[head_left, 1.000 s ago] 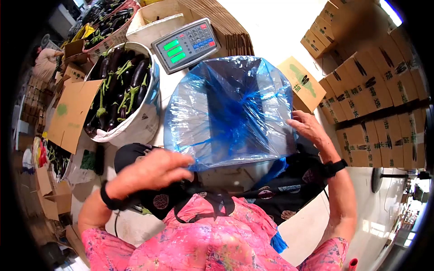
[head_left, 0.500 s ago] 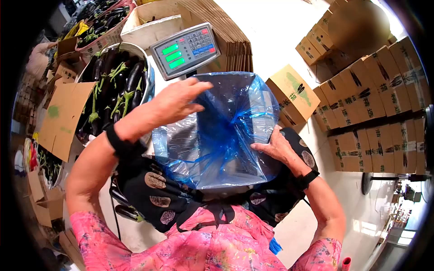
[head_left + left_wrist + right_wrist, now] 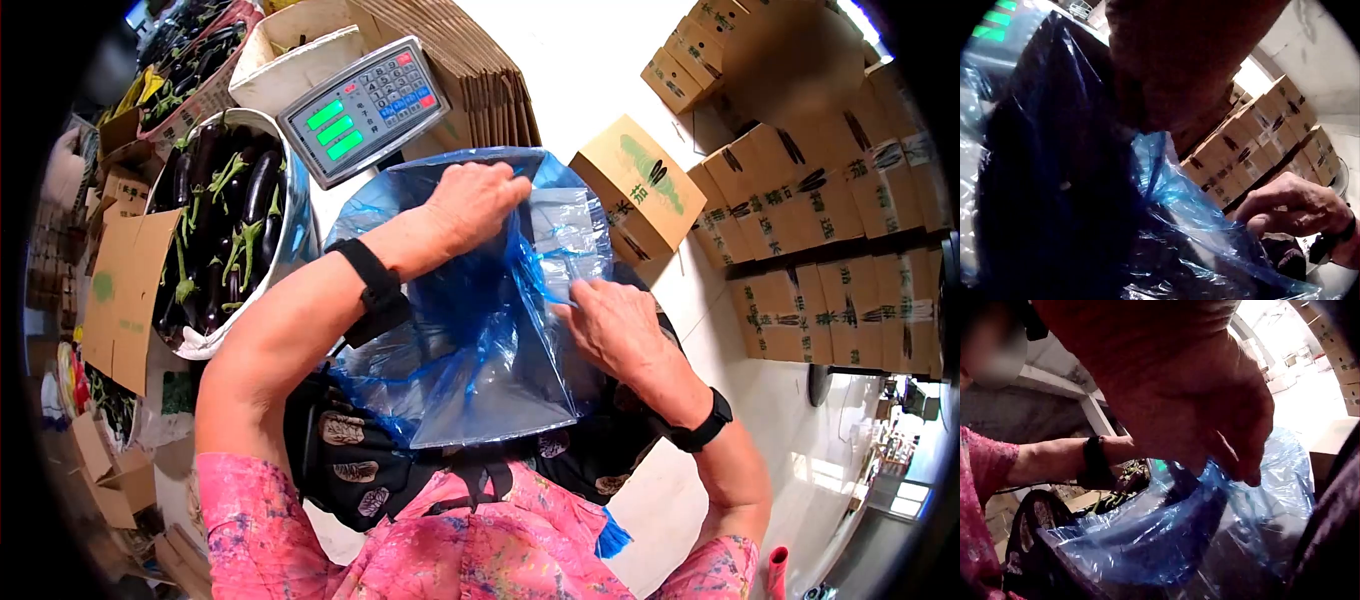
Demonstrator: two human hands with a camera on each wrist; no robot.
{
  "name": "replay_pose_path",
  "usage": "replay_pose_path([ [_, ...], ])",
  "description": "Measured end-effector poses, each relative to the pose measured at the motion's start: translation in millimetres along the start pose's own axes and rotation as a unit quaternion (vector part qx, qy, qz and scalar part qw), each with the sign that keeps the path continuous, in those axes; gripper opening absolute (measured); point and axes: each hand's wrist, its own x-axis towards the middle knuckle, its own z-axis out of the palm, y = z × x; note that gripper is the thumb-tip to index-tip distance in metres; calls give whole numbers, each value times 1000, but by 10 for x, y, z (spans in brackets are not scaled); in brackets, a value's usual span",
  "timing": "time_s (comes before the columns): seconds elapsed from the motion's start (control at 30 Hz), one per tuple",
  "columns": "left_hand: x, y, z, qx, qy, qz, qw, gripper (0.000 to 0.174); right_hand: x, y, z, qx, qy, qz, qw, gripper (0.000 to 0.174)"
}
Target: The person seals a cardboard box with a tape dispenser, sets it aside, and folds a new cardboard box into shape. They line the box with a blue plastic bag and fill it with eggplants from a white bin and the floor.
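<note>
A shiny blue plastic bag is spread wide in front of the person's lap, with pale flat panels showing through it and folds drawn towards its middle. The left hand reaches across to the far side, its fingers curled on the plastic. At the right side, the right hand pinches a fold of the bag between thumb and fingers. In the right wrist view, bunched blue film runs up to the fingertips. The left wrist view has the left hand dark above the plastic.
A digital scale display with green readouts stands beyond the bag. To the left is a white-lined tub of eggplants. One printed carton sits at the right, before stacked cartons. Flattened cardboard lies behind.
The left hand has moved from the bag's near left side to its far side and taken hold of plastic there. The right hand has moved inward from the right edge, drawing the film into folds.
</note>
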Motion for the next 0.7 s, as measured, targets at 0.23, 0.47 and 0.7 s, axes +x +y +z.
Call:
replay_pose_path([
  [0.23,1,-124,-393,-56,46,-19,997,10,287,-202,537,-5,-169,-133,977,18],
  [0.47,-304,-258,-509,-200,26,0,979,51,-11,-87,22,8,-57,-11,998,55],
  [0.7,-1315,-1029,-814,-262,-27,-256,930,47,381,67,448,5,-113,12,993,116],
])
